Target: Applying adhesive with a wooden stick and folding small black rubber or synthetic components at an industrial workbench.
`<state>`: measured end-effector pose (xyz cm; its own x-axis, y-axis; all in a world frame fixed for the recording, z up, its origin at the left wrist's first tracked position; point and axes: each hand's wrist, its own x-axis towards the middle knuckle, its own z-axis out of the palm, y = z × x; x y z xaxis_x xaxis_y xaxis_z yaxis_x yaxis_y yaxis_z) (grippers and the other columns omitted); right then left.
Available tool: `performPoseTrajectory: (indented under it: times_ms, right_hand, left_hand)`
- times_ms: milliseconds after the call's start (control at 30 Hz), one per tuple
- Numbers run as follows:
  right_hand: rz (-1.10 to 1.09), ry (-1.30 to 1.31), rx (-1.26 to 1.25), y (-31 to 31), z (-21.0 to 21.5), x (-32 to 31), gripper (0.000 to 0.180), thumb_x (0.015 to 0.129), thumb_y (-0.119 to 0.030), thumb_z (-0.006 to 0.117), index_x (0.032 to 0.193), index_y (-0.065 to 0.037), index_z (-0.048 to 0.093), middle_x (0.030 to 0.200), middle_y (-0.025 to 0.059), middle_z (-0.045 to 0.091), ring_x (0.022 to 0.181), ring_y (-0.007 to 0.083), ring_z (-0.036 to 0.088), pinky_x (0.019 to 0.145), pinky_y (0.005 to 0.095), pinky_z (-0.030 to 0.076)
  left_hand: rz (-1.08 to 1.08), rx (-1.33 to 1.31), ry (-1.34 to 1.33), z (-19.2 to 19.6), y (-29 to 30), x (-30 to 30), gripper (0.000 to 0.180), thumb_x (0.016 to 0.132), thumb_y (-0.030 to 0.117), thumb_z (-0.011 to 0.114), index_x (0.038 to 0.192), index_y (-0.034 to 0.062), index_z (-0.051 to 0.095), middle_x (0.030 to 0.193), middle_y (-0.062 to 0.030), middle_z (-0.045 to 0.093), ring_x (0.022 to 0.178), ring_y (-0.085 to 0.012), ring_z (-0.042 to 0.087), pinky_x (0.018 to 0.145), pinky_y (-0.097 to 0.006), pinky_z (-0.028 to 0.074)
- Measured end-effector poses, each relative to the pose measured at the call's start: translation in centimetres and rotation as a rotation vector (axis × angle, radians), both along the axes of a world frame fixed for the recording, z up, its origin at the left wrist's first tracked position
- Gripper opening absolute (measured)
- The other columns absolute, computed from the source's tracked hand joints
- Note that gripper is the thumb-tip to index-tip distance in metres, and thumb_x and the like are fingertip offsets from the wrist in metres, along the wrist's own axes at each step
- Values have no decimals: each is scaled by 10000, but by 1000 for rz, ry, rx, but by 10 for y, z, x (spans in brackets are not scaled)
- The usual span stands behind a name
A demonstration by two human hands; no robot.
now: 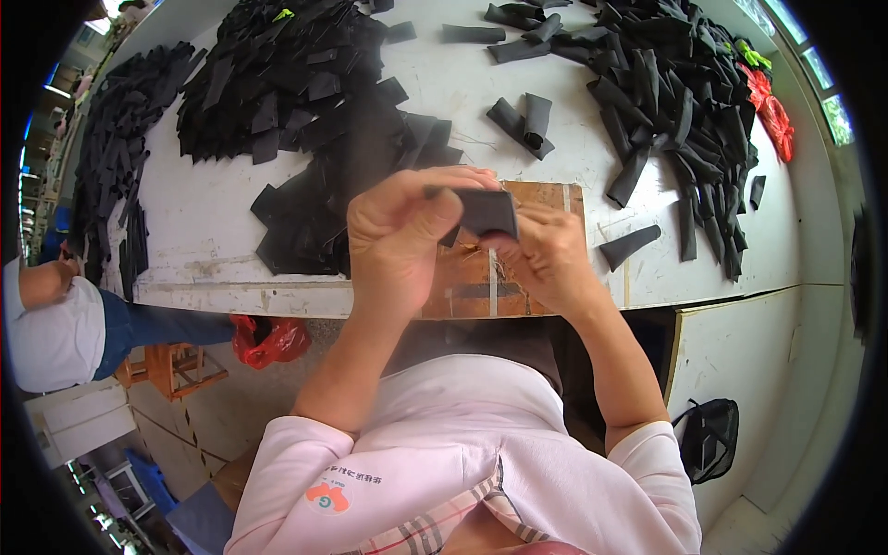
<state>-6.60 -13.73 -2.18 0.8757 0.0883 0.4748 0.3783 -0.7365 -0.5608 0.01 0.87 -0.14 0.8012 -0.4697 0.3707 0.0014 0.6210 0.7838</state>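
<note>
Both hands hold one black fabric piece above the near edge of the table. My left hand grips its left end, thumb in front and fingers behind. At its right end, my right hand is closed on the fabric. Below them a brown board with pale tape strips lies at the table edge. Flat black pieces spread beside my left hand. One rolled black fabric tube lies to the right of my right hand, and two more rolled tubes lie farther back.
Large heaps of black fabric cover the back left of the white table; rolled tubes heap on the right. A red plastic bag lies by the right wall. Another person is at the left, near a wooden stool.
</note>
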Motion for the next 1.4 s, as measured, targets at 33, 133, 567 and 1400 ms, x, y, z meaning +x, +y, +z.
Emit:
performPoseTrajectory:
  times_ms: [33, 133, 567, 1400]
  right_hand:
    - [12, 0, 1, 2, 0, 0, 252, 731, -215, 636, 606, -57, 485, 535, 63, 496, 508, 249, 504, 444, 355, 383]
    - [-1, 99, -84, 0, 10, -2, 230, 749, -205, 624, 643, -39, 505, 520, 73, 477, 466, 261, 484, 428, 351, 379]
    - [-268, 343, 1156, -36, -1, -25, 456, 900, -390, 407, 820, 27, 573, 588, 30, 492, 522, 81, 439, 472, 198, 340]
    - [-141, 596, 678, 56, -28, -41, 382, 878, -312, 487, 763, 44, 563, 536, 72, 509, 507, 125, 479, 489, 271, 399]
  left_hand:
    - [12, 1, 0, 0, 1, -1, 168, 819, 126, 575, 891, -24, 606, 913, -140, 620, 859, -172, 571, 795, -286, 436]
    - [7, 135, -13, 1, 3, 4, 146, 832, 121, 554, 860, -14, 603, 881, -165, 623, 868, -232, 586, 846, -345, 422]
    - [782, 1921, -567, -100, 29, 215, 230, 742, 173, 614, 923, 33, 589, 1003, -148, 586, 923, -311, 561, 769, -384, 440]
    - [671, 1116, -1045, -75, 56, 18, 223, 604, -48, 652, 785, 34, 552, 741, -72, 511, 698, -244, 517, 613, -331, 439]
